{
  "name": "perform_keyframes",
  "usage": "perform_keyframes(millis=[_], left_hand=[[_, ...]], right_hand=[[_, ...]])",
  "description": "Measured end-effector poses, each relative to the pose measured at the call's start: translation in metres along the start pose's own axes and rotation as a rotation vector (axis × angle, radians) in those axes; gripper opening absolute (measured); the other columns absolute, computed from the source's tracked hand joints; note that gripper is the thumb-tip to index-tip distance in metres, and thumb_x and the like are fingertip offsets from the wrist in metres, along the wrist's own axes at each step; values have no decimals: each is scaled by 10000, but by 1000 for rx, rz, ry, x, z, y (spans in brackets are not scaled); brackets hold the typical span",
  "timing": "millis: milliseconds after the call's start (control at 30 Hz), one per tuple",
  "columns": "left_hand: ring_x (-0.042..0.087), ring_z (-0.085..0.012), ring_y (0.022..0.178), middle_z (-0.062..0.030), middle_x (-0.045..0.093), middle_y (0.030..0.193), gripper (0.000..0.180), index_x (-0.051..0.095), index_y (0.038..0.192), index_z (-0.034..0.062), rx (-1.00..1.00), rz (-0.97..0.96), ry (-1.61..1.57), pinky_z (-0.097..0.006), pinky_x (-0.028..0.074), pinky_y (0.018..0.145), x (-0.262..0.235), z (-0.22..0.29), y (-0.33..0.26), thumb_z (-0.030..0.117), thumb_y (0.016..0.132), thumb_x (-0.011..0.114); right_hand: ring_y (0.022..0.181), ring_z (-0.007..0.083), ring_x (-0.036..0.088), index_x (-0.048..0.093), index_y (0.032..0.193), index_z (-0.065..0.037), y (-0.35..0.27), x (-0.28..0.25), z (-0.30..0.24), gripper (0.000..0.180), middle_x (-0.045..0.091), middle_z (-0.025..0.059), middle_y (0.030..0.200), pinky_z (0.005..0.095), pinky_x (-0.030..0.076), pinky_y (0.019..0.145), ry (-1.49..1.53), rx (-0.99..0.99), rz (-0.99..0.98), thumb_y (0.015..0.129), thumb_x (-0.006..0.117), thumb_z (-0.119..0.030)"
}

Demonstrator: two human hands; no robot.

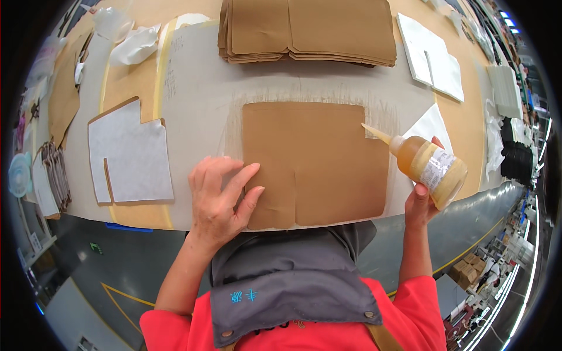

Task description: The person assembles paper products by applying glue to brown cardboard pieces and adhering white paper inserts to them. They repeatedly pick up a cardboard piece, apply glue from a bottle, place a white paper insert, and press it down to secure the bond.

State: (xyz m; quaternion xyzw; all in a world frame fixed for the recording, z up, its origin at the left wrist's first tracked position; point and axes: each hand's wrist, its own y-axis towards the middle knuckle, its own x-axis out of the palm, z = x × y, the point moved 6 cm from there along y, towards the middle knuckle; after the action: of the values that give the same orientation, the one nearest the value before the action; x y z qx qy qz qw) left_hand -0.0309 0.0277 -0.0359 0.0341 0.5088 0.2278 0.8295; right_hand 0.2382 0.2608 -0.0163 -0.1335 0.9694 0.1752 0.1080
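A flat brown panel [319, 155] lies on the table before me, with a notch at its upper right corner and a slit rising from its near edge. My left hand [218, 200] rests at the panel's left edge, thumb and forefinger apart, holding nothing. In my right hand [418, 203] is a clear squeeze bottle [430, 167] of amber liquid, gripped around its body. It is tilted, and its pale pointed nozzle reaches the panel's upper right edge, by the notch. Part of the right hand is hidden behind the bottle.
A stack of brown panels [328, 29] lies at the far side. White-faced cut pieces lie at left [132, 158] and far right [430, 58]; another white sheet [430, 126] sits behind the bottle. Dried streaks mark the table [199, 76] around the panel. Black bundled material [516, 153] is at the right.
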Motion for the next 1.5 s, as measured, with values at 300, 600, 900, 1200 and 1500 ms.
perform_keyframes(millis=[300, 600, 900, 1200, 1500], left_hand=[[544, -293, 1131, -69, 586, 1161, 363, 724, 1152, 99, -18, 11, -19, -440, 403, 1011, -2, 1, 1, 166, 803, 797], [550, -287, 1124, -76, 588, 1168, 374, 717, 1160, 94, -13, 8, -5, -403, 414, 988, 0, 1, -1, 125, 795, 795], [556, -270, 1069, -83, 592, 1165, 360, 717, 1163, 92, 13, 14, 18, -390, 421, 954, 0, 3, 0, 115, 809, 785], [559, -265, 1069, -70, 607, 1149, 323, 719, 1163, 97, 23, 15, 49, -385, 420, 958, 1, 6, 0, 130, 845, 768], [564, -262, 1102, -72, 616, 1159, 313, 717, 1170, 97, 56, 40, 60, -393, 409, 989, 0, 9, -2, 150, 865, 759]], right_hand=[[1300, 416, 546, 189, 1404, -125, -21, -17, -2, 1134, 483, 265, 1450, 559, 454, 1105, -31, -2, -55, 650, 865, -637], [1318, 420, 533, 225, 1413, -96, -21, -46, -3, 1076, 495, 296, 1433, 559, 465, 1093, -53, -28, 78, 702, 876, -573], [1351, 403, 499, 245, 1446, -56, -35, -65, -2, 1047, 493, 298, 1437, 523, 462, 1104, -30, -29, 117, 756, 858, -550], [1373, 364, 495, 368, 1492, 16, -70, -83, -10, 960, 503, 270, 1464, 502, 418, 1150, 8, -44, 105, 825, 822, -505], [1365, 360, 505, 379, 1484, 21, -105, -102, -18, 967, 514, 262, 1455, 505, 407, 1153, -29, -19, 124, 822, 816, -532]])
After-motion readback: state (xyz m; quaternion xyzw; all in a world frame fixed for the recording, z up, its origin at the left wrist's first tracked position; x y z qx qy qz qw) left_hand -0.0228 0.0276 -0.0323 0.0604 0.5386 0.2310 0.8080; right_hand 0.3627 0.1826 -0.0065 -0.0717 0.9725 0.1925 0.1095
